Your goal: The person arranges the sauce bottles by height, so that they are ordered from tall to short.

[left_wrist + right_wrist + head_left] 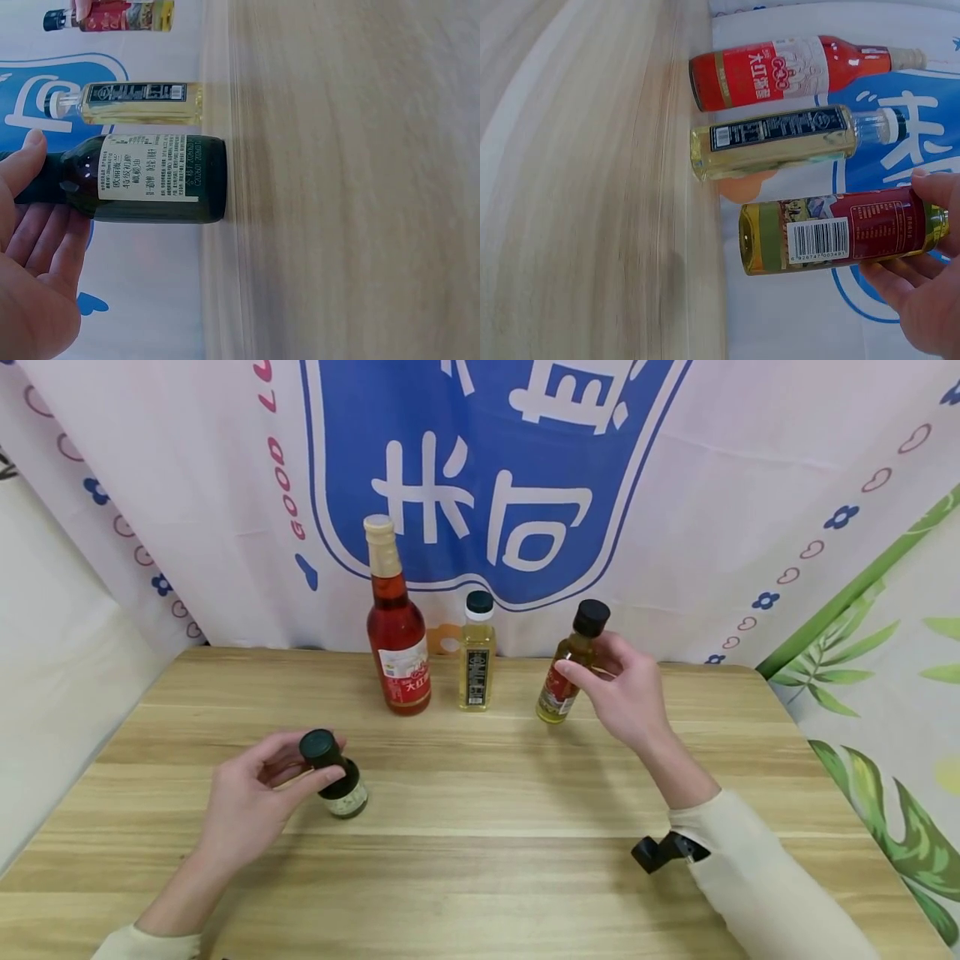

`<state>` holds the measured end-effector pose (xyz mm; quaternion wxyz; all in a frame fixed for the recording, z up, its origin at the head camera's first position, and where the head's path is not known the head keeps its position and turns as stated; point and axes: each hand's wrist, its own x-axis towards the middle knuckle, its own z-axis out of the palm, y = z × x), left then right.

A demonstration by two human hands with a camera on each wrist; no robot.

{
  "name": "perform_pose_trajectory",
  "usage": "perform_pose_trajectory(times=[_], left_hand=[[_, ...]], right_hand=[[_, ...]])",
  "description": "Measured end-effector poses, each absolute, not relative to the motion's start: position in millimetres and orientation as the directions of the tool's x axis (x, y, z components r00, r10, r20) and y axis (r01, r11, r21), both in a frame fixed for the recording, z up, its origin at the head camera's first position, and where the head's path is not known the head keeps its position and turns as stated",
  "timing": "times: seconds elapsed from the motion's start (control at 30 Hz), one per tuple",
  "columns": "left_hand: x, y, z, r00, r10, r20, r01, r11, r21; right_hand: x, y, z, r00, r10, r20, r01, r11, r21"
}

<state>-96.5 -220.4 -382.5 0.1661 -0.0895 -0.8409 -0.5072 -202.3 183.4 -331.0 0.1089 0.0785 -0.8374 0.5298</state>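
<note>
My left hand [251, 797] grips a dark green bottle [150, 180] around its neck, thumb on the near side. A cream label with printed text wraps that bottle, and its cap is dark green. In the head view it is at the left front; whether its base touches the table is hard to tell. On the other side, my right hand [626, 689] holds a bottle of yellow oil [840, 231] with a red label and black cap by its upper part. The right wrist view shows its base off the wooden table [465, 860].
Toward the back of the table stand a tall bottle of red liquid [400, 652] and a slim bottle of pale yellow liquid [477, 660] with a dark green cap. Behind them hangs a white and blue printed cloth [660, 510]. A black clip-like mount [663, 852] juts from the right sleeve.
</note>
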Motion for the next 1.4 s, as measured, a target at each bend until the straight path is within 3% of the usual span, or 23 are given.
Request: perform_pose_trajectory(times=[0.83,1.4], left_hand=[[-97,-220,-382,-0.933,-0.025,0.359,0.305,0.471,0.827],[-96,-218,-381,-0.933,-0.030,0.358,0.304,0.466,0.831]], right_hand=[[-244,175,-353,-0.976,-0.060,0.210,-0.217,0.394,-0.893],[-253,169,-368,-0.985,-0.054,0.161,-0.169,0.396,-0.903]])
